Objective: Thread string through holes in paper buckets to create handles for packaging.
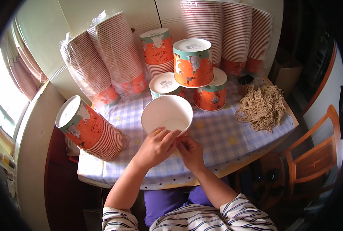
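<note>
A paper bucket [166, 109], white inside, stands in front of me with its open mouth tilted up toward me. My left hand [159, 147] is closed on its near rim, fingertips over the edge. Close beside it, my right hand [190, 154] is pinched shut against the bucket's near outer side; whatever lies between those fingertips is too small or hidden to tell. At the far rim a tiny dark mark shows. Just behind are upside-down orange and green buckets: one upper bucket [193, 63] rests across two lower ones, a left one [166, 84] and a right one [210, 96].
A tangled heap of beige string [262, 107] lies at the table's right, by a small black item [245, 79]. Tall wrapped bucket stacks [117, 54] line the back. Another stack [90, 129] leans at the left edge of the checked tablecloth [233, 134]. A wooden chair [314, 161] stands right.
</note>
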Demonstrator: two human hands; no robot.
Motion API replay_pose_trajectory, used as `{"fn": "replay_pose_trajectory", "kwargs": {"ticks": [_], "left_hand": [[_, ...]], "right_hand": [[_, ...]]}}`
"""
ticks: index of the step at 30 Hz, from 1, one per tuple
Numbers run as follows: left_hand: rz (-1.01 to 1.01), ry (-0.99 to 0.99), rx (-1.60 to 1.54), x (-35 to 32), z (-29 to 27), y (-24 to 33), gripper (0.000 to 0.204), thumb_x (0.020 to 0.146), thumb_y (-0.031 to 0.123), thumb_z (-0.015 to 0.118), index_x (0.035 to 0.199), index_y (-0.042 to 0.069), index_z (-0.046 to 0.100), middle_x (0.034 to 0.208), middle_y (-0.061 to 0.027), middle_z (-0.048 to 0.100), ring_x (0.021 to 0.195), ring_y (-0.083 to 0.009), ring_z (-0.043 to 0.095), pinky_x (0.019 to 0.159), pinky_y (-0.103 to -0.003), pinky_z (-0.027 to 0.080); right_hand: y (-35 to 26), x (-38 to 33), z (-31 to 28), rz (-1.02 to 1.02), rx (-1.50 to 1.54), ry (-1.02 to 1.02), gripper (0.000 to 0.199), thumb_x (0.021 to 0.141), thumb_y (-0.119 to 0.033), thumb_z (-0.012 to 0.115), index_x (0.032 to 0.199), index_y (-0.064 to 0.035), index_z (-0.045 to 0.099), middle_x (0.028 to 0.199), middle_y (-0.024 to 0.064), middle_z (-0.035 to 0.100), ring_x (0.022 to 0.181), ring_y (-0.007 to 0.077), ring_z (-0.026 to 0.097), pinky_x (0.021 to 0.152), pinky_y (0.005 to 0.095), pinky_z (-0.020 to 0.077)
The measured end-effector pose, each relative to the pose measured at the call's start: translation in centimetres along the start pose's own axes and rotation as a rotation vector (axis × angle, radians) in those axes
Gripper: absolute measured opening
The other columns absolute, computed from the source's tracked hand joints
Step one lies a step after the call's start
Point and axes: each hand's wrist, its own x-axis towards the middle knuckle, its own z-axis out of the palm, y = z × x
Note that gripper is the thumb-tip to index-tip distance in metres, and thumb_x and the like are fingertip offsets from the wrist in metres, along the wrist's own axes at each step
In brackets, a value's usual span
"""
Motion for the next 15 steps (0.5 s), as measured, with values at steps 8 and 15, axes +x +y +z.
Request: {"fn": "replay_pose_trajectory", "kwargs": {"ticks": [8, 15], "left_hand": [[0.03, -0.004, -0.018, -0.33, -0.1, -0.6, 0.036, 0.07, 0.004, 0.071, 0.104, 0.004, 0.061, 0.083, -0.0105, 0.066, 0.082, -0.0277, 0.067, 0.076, -0.038, 0.055], [0.036, 0.047, -0.086, -0.51, 0.26, -1.05, 0.031, 0.07, 0.003, 0.072, 0.101, 0.004, 0.063, 0.082, -0.0101, 0.066, 0.081, -0.0274, 0.067, 0.074, -0.037, 0.055]], "right_hand": [[-0.38, 0.01, 0.03, -0.019, -0.068, 0.026, 0.008, 0.09, -0.008, 0.06, 0.091, -0.0012, 0.064, 0.075, 0.0011, 0.064, 0.066, 0.0042, 0.057, 0.06, 0.0205, 0.0449], [-0.33, 0.03, 0.02, -0.038, -0.079, 0.037, 0.008, 0.089, -0.008, 0.06, 0.091, -0.0014, 0.064, 0.074, 0.0021, 0.065, 0.065, 0.0048, 0.057, 0.06, 0.0216, 0.0455]]}}
